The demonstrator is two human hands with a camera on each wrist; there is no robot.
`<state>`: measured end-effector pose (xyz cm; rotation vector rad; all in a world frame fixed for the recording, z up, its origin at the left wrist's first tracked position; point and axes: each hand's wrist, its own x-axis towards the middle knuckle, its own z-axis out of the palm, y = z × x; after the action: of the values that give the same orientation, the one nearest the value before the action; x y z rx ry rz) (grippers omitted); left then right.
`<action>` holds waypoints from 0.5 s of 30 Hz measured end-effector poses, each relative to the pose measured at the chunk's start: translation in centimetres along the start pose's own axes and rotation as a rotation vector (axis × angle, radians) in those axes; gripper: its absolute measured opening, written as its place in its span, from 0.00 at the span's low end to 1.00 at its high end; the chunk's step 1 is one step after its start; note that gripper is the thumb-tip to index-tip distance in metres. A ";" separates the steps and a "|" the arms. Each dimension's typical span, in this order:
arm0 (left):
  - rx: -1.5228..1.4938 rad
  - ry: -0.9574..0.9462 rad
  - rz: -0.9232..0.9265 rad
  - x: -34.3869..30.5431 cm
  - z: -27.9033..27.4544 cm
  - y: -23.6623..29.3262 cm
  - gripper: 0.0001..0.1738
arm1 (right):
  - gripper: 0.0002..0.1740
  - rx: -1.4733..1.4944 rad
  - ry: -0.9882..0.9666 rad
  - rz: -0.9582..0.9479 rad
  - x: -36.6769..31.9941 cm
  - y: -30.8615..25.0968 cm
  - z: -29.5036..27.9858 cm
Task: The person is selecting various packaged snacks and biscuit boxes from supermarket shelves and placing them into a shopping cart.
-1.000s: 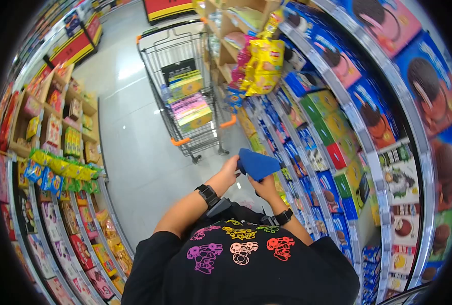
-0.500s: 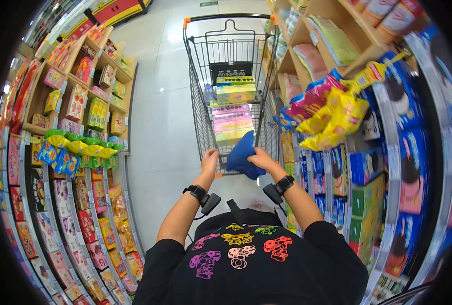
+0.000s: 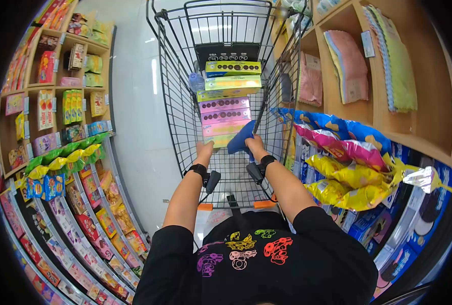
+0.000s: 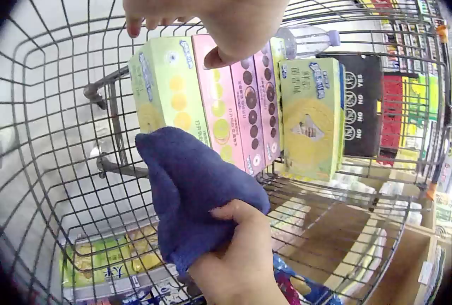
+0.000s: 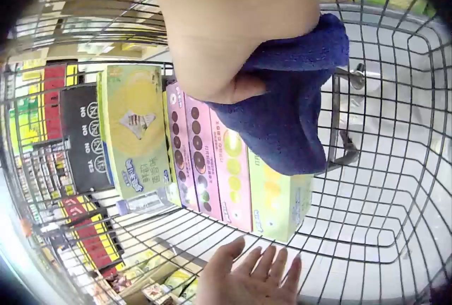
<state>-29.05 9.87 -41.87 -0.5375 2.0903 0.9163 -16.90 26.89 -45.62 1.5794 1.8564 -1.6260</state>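
The right hand (image 3: pixel 256 147) pinches a blue cloth (image 3: pixel 241 138) over the cart's near part; in the left wrist view its thumb presses on the blue cloth (image 4: pixel 191 192). Holding nothing, the left hand (image 3: pixel 204 151) is over the near end of the boxes, fingers loosely extended; the right wrist view shows this left hand (image 5: pixel 251 277) palm up beside them. Pink boxes (image 3: pixel 225 116) and a pale green box (image 3: pixel 221 139) lie in a row in the wire cart (image 3: pixel 171 101). Beyond them are yellow-green boxes (image 3: pixel 233 82) and a clear bottle (image 3: pixel 196 82).
Snack shelves (image 3: pixel 68 86) line the left side. To the right stands a wooden shelf (image 3: pixel 332 51) with folded towels (image 3: pixel 345 66), and yellow snack bags (image 3: pixel 355 185) hang below it. Orange-ended cart parts (image 3: pixel 265 204) are near the person's waist.
The cart is now nearer, and both hands are over it. The left hand, earlier at the cloth, has come away from it; the right hand keeps the cloth, which has moved over the cart.
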 end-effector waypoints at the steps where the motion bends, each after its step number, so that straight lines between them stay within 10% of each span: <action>1: -0.004 -0.014 -0.008 0.8 0.5 -0.1 0.36 | 0.11 0.151 -0.089 0.165 0.0 -0.9 -0.1; 15: -0.202 -0.236 -0.255 -0.8 0.2 -1.3 0.41 | 0.24 -0.218 0.114 0.294 -1.6 -7.8 -0.4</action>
<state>-27.65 9.27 -41.89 -0.7440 1.6845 0.9943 -22.31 27.74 -39.81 1.7775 1.6882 -1.1908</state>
